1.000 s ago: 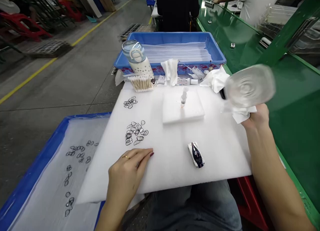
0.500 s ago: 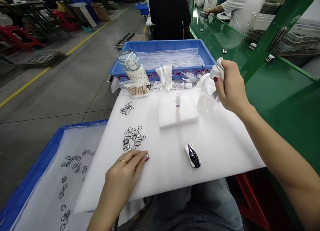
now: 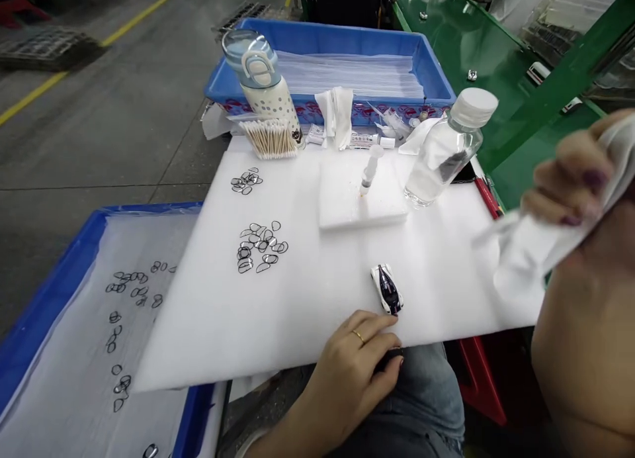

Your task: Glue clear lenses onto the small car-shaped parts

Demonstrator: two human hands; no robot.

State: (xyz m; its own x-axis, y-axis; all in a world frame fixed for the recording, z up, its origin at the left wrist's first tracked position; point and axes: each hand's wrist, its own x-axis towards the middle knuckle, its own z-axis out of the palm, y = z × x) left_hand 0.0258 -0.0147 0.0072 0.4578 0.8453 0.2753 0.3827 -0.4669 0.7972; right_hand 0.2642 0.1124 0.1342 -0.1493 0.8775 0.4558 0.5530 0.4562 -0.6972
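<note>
My left hand (image 3: 354, 368) rests at the front edge of a white foam sheet (image 3: 317, 312), fingers curled together, holding nothing visible. Its fingertips are just below a small toy car (image 3: 387, 289). My right hand (image 3: 570, 180), blurred at the right, is closed on a white cloth (image 3: 530, 246). A clear water bottle (image 3: 444, 150) with a white cap stands on the foam, left of the cloth. Nearby, a syringe (image 3: 370, 170) stands tilted on a foam block (image 3: 357, 203). Small dark-rimmed rings (image 3: 260, 246) lie in two loose piles (image 3: 247, 181) on the sheet.
A blue tray (image 3: 322, 38) holds stacked clear sheets behind the foam, with a flask (image 3: 262, 81) and cotton swabs (image 3: 270, 140) before it. A lined blue tray (image 3: 99, 246) with scattered rings sits left. A green workbench (image 3: 546, 134) runs along the right.
The water bottle has left my right hand and stands on the foam. My right hand has moved right with the cloth. My left hand has slid right, from near the rings to the toy car.
</note>
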